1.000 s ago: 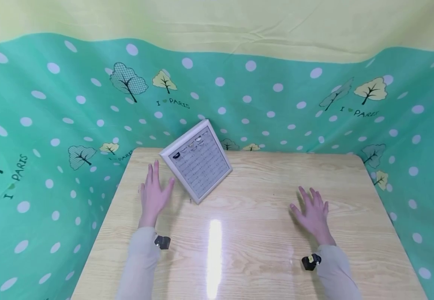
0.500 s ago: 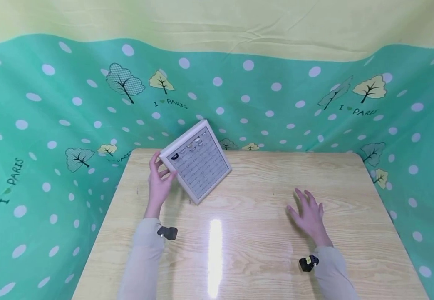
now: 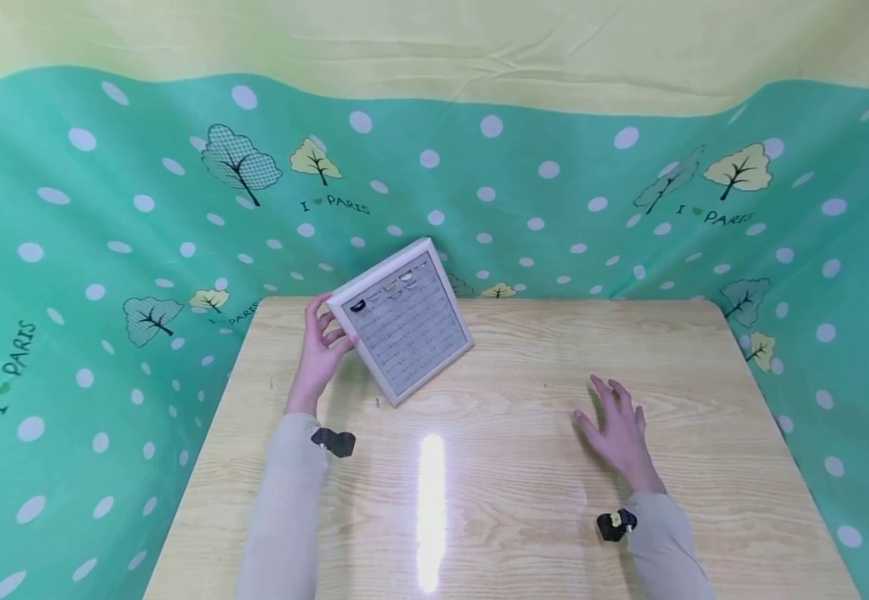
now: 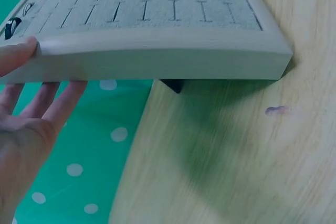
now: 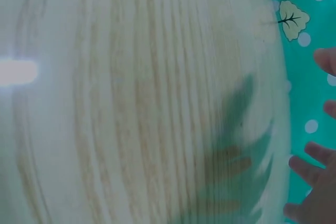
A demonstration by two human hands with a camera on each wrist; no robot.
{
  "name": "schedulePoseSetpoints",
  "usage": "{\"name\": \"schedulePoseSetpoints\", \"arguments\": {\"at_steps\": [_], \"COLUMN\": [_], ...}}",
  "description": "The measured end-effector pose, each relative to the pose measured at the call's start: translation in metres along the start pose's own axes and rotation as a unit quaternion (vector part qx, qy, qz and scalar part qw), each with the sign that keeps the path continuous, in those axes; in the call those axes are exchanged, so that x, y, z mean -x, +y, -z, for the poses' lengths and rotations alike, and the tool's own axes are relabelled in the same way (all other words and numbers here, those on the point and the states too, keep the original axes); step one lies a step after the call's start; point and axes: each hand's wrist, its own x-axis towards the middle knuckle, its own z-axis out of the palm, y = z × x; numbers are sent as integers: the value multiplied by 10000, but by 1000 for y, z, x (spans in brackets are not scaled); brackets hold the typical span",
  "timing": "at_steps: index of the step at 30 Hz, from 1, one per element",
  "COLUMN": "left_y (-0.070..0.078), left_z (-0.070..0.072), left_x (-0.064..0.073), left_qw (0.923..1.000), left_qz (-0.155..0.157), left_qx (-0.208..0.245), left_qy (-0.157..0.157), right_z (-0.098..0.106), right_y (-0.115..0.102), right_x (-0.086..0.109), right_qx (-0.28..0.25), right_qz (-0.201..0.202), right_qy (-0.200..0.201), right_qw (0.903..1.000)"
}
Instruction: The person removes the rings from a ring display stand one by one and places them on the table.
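Note:
A ring display tray (image 3: 412,333) with a pale frame and grey slotted padding leans back at the far left of the table. Several rings (image 3: 389,287), one of them dark, sit in its top rows. My left hand (image 3: 320,354) grips the tray's left edge, thumb on the front of the frame and fingers behind it. In the left wrist view, the thumb presses the frame (image 4: 157,59) and the fingers reach underneath. My right hand (image 3: 623,437) hovers over the right side of the table, fingers loosely spread, holding nothing.
The wooden table (image 3: 524,467) carries a bright light reflection near its middle. A green dotted curtain (image 3: 539,192) hangs close behind and along both sides. A dark support (image 4: 173,85) shows beneath the tray.
My left hand has moved from beside the tray to its left edge and taken hold of it. The tray has shifted slightly right. My right hand has drifted slightly left.

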Motion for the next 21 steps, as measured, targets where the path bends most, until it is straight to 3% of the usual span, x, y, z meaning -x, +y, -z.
{"name": "schedulePoseSetpoints", "arguments": {"at_steps": [13, 21], "left_y": [0, 3], "left_z": [-28, -53], "left_x": [-26, -39], "left_qw": [9957, 9855], "left_qz": [124, 337], "left_qx": [-52, -185], "left_qy": [-913, -1655], "right_z": [2, 2], "right_y": [-7, -16], "right_x": [-8, -21], "right_qx": [5, -365], "right_qz": [-96, 140], "right_qy": [63, 213], "right_qw": [9999, 9990]}}
